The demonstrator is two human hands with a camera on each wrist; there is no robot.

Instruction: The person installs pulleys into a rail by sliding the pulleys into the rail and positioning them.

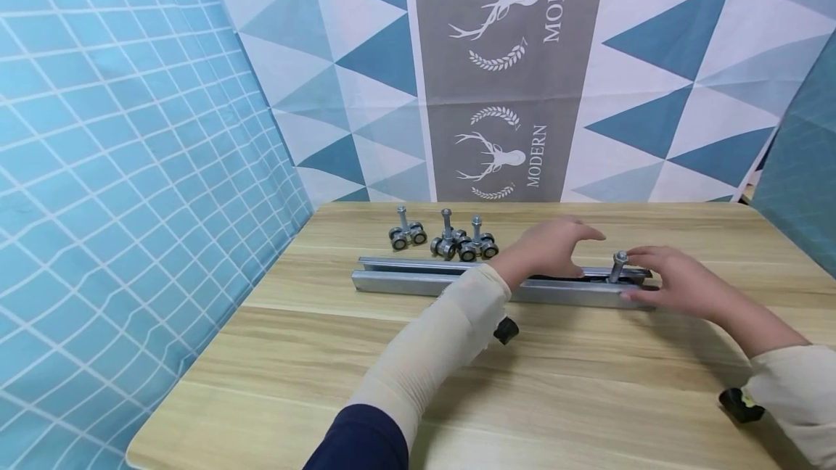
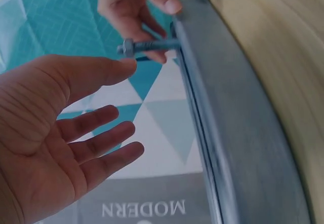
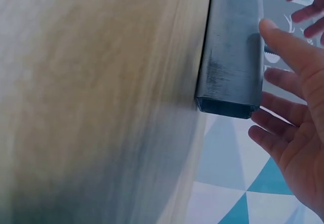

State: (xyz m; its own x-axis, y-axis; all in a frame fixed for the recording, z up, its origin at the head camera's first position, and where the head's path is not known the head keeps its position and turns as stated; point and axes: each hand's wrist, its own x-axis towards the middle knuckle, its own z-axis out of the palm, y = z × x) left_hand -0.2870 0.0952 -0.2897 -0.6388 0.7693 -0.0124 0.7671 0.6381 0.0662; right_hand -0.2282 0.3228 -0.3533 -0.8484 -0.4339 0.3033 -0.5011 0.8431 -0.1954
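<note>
A long grey metal rail [image 1: 405,282] lies across the table, with a slot along its top. Near its right end a bolt [image 1: 618,265] with nuts stands upright from the slot. My left hand [image 1: 551,246] is held above the rail, left of the bolt, thumb and fingers spread apart with nothing between them. In the left wrist view its thumb overlaps the bolt's tip. Around the rail's right end is my right hand [image 1: 682,283]: its thumb rests on the near wall, and its loosely extended fingers reach past the bolt. The rail end [image 3: 225,106] shows in the right wrist view.
Behind the rail stand three roller trolleys with upright bolts: one at the left [image 1: 406,229], one in the middle [image 1: 446,236] and one at the right [image 1: 477,241]. The wooden table [image 1: 294,376] meets a patterned cloth backdrop [image 1: 366,78] at its back, with blue checked cloth [image 1: 117,165] at left.
</note>
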